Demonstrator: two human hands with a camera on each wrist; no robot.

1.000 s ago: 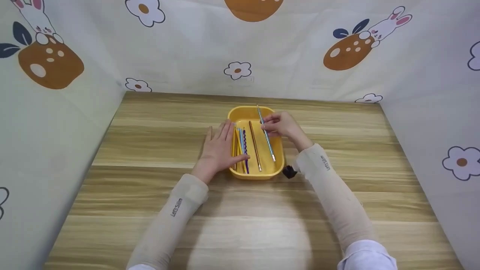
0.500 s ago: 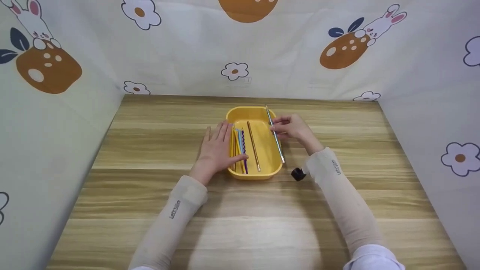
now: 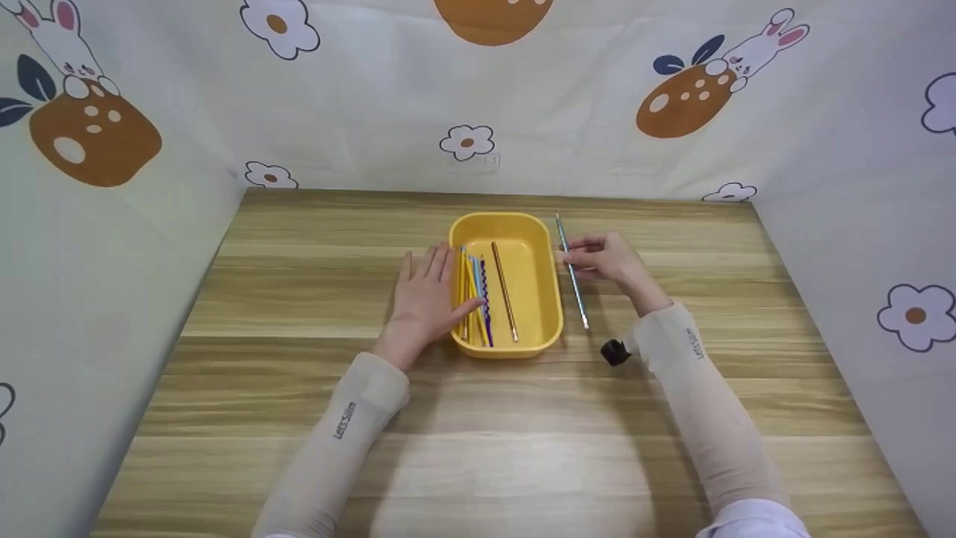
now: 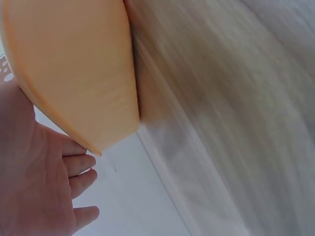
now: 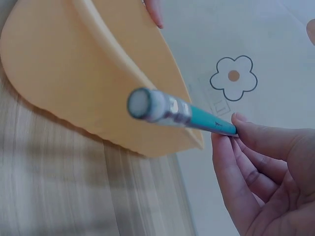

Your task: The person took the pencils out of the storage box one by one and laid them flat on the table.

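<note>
A person's two bare hands work around a yellow plastic tray (image 3: 534, 299) with rounded corners, set toward the back of a wood-grain bench (image 3: 485, 448). The right hand (image 3: 616, 258) pinches a teal-blue pencil (image 3: 577, 291) between thumb and fingertips. The pencil is outside the tray, just beyond its right side and held above the bench; it runs lengthwise, its far end leaning slightly left and its eraser end toward the person. The right wrist view shows that end large and close — a pale, rounded tip in a silvery metal band.

The left hand (image 3: 424, 302) holds no pencil: its fingers are straight and lie against the tray's left rim, while the thumb stretches over the edge, above the pencils inside. Whether the thumb touches them cannot be told.

Within the tray, several slim pencils lie lengthwise along the left wall: yellow pencils (image 3: 479, 325), a light blue one and a purple pencil (image 3: 490, 332) with a twisted look. A brown pencil (image 3: 505, 291) lies apart from that group, near the middle.

Both forearms wear beige sleeves (image 3: 310, 478) printed with dark lettering; a small black block (image 3: 614, 352) sits at the right cuff. Behind hangs pale cloth (image 3: 358, 112) — patterned with flowers, rabbits and orange-brown fruit.
</note>
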